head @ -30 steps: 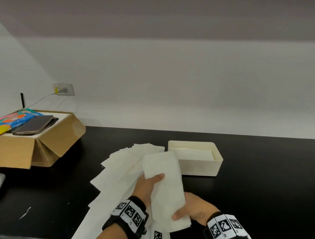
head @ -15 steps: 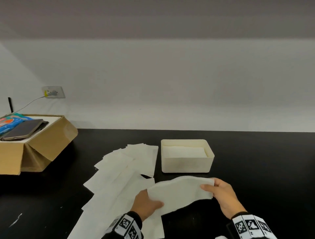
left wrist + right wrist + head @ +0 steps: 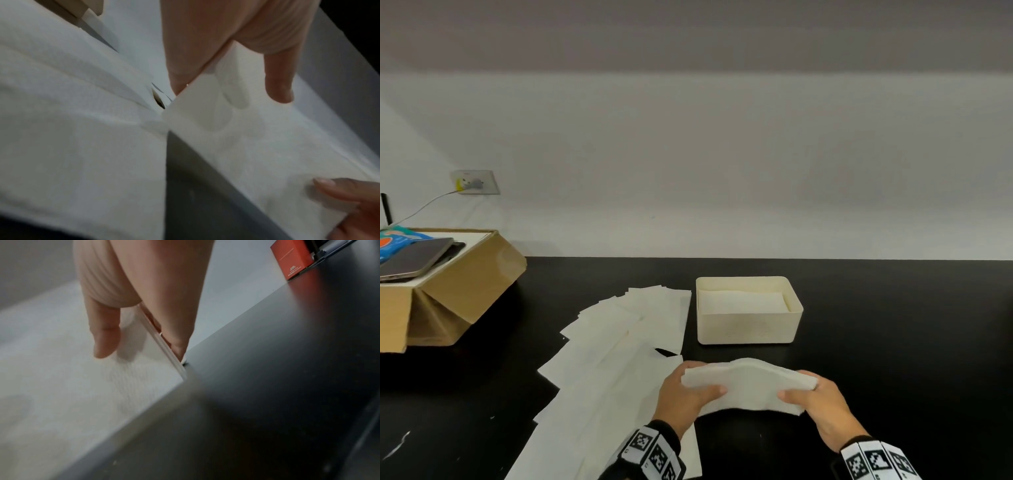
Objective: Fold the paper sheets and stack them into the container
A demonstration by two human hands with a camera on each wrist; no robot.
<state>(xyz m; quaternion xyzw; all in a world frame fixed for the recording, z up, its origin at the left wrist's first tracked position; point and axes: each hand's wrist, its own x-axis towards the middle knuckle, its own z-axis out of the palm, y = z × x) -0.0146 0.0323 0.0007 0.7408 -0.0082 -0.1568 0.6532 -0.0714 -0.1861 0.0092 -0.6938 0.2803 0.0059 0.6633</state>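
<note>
Folded paper held lengthwise above the table, left hand and right hand each pinching one end. Container sits just beyond both hands.

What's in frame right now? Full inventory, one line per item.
folded paper sheet: 1, white, held above the table in front of the container
loose paper sheets: overlapping spread, count unclear, white, table left of the container
container: 1, cream, table centre, folded paper inside
cardboard box: 1, brown, far left
phone: 1, dark, on the box
wall socket: 1, white, plug and cable
red box: 1, far right
table: 1, black
left hand: pinches the sheet's left end
right hand: pinches its right end
</note>
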